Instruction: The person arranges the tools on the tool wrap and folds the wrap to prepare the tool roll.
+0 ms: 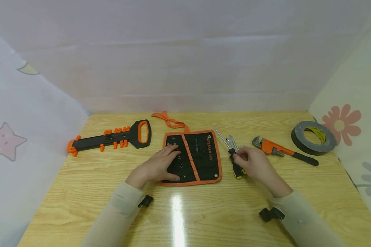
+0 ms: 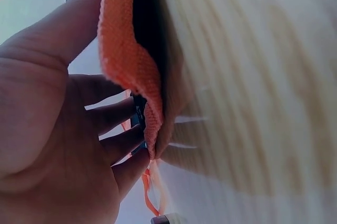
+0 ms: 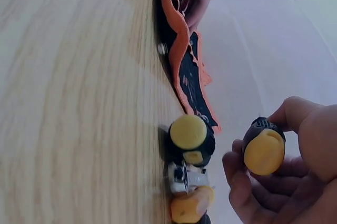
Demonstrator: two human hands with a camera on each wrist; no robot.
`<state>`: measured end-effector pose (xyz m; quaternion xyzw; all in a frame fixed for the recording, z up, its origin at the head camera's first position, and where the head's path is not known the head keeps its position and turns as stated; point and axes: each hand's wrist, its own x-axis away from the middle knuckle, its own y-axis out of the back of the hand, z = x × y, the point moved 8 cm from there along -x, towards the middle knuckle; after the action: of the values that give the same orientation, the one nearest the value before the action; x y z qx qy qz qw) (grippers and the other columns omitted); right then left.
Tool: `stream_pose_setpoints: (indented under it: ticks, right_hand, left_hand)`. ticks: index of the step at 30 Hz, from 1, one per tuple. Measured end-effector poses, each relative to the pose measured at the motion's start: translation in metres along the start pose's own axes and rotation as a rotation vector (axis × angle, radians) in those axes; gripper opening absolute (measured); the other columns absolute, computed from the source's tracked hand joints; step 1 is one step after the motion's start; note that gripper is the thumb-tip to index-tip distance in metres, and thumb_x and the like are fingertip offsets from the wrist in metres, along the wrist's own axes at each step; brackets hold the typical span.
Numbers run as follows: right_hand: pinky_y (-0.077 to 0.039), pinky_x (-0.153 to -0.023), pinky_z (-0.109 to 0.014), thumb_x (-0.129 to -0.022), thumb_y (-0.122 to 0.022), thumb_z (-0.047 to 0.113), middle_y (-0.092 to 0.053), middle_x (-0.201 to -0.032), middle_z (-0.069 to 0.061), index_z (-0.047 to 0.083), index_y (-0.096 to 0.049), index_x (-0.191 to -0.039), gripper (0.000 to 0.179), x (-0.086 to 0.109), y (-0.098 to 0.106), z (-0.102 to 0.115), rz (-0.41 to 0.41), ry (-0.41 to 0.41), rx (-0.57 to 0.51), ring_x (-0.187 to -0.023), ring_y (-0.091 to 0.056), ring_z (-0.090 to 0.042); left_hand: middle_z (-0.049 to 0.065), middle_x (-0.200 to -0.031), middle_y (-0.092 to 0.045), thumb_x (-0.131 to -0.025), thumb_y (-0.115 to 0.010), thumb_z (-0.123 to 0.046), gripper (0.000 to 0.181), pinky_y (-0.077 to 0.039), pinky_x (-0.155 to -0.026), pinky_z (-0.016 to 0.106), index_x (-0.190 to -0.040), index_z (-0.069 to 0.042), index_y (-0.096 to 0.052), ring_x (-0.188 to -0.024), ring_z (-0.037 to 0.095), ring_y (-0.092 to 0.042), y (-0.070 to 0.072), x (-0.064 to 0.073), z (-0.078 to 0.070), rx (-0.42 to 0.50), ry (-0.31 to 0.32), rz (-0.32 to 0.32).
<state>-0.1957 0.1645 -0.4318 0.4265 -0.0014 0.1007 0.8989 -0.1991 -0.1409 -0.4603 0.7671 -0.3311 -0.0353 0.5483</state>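
A black tool pouch [image 1: 205, 154] with orange trim and numbered pockets lies flat on the wooden table. Across its left part rests my left hand [image 1: 156, 166], fingers spread; the left wrist view shows the thumb and fingers over the orange edge [image 2: 124, 50]. Just right of the pouch, my right hand [image 1: 255, 164] pinches a screwdriver [image 3: 265, 153] by its black handle with a yellow end, raised off the table. Beneath it lie another yellow-ended screwdriver [image 3: 188, 132], metal wrenches [image 3: 187, 176] and one more yellow-ended handle [image 3: 190, 206], partly hidden by my hand in the head view.
An orange pipe wrench [image 1: 276, 149] lies right of the small tools, with a roll of grey tape [image 1: 300, 139] beyond it. To the left is a black holder [image 1: 99, 141] with orange clips. An orange tie [image 1: 168, 120] trails from the pouch's top. Fabric walls border the table.
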Motion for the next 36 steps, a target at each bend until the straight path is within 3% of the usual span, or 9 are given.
stream_pose_setpoints:
  ticks: [9, 14, 20, 25, 28, 32, 36]
  right_hand:
    - [-0.046, -0.060, -0.027, -0.112, -0.059, 0.016, -0.069, -0.088, -0.006, -0.001, -0.073, -0.122, 0.024, 0.0050, 0.0010, 0.0003, 0.004, 0.108, -0.051, -0.069, -0.054, -0.013]
    - [-0.048, -0.067, -0.029, -0.113, -0.056, 0.013, -0.071, -0.100, -0.010, -0.004, -0.070, -0.126, 0.025, 0.0072, 0.0006, 0.0030, 0.001, 0.176, -0.028, -0.077, -0.055, -0.014]
    - [-0.045, -0.063, -0.027, -0.113, -0.055, 0.009, -0.066, -0.092, -0.006, -0.002, -0.071, -0.125, 0.023, 0.0087, 0.0026, 0.0043, -0.004, 0.230, -0.043, -0.072, -0.051, -0.011]
    - [-0.049, -0.069, -0.030, -0.113, -0.055, 0.009, -0.072, -0.100, -0.008, -0.001, -0.072, -0.130, 0.026, 0.0100, 0.0070, 0.0073, -0.029, 0.277, -0.045, -0.077, -0.056, -0.011]
    - [-0.055, -0.079, -0.038, -0.113, -0.054, 0.008, -0.076, -0.112, -0.014, 0.000, -0.072, -0.131, 0.027, 0.0102, 0.0078, 0.0065, -0.029, 0.278, -0.055, -0.090, -0.066, -0.019]
    - [-0.056, -0.083, -0.041, -0.113, -0.056, 0.009, -0.076, -0.113, -0.013, 0.002, -0.074, -0.127, 0.025, 0.0089, 0.0055, 0.0030, -0.001, 0.253, -0.063, -0.094, -0.067, -0.021]
    - [-0.059, -0.085, -0.043, -0.109, -0.066, 0.015, -0.076, -0.119, -0.014, 0.004, -0.075, -0.126, 0.022, 0.0080, 0.0011, -0.0013, 0.044, 0.220, -0.067, -0.099, -0.070, -0.023]
  left_hand:
    - [0.014, -0.182, -0.013, -0.089, -0.087, -0.052, 0.106, -0.020, -0.135, 0.061, -0.169, -0.007, -0.034, -0.170, 0.041, -0.009, -0.0007, -0.0001, -0.0004, 0.017, 0.007, 0.022]
    - [0.015, -0.182, -0.013, -0.090, -0.087, -0.053, 0.106, -0.020, -0.135, 0.061, -0.169, -0.007, -0.033, -0.170, 0.041, -0.009, -0.0004, 0.0002, -0.0009, 0.022, 0.002, 0.022]
    - [0.015, -0.182, -0.013, -0.087, -0.088, -0.054, 0.110, -0.020, -0.135, 0.062, -0.169, -0.006, -0.033, -0.169, 0.042, -0.009, 0.0003, 0.0002, -0.0016, 0.021, -0.006, 0.020]
    - [0.015, -0.182, -0.012, -0.085, -0.091, -0.053, 0.113, -0.020, -0.134, 0.062, -0.170, -0.006, -0.032, -0.169, 0.042, -0.008, 0.0000, 0.0005, -0.0017, 0.023, 0.001, 0.023]
    - [0.014, -0.183, -0.011, -0.085, -0.091, -0.052, 0.114, -0.020, -0.134, 0.062, -0.170, -0.007, -0.032, -0.170, 0.042, -0.007, -0.0006, 0.0007, -0.0018, 0.025, 0.006, 0.028]
    - [0.014, -0.183, -0.011, -0.085, -0.091, -0.052, 0.114, -0.019, -0.135, 0.062, -0.170, -0.007, -0.031, -0.170, 0.041, -0.007, -0.0012, 0.0009, -0.0019, 0.025, 0.010, 0.030]
    - [0.014, -0.183, -0.011, -0.085, -0.091, -0.053, 0.114, -0.019, -0.135, 0.062, -0.170, -0.007, -0.031, -0.170, 0.041, -0.007, -0.0016, 0.0007, -0.0017, 0.022, 0.009, 0.031]
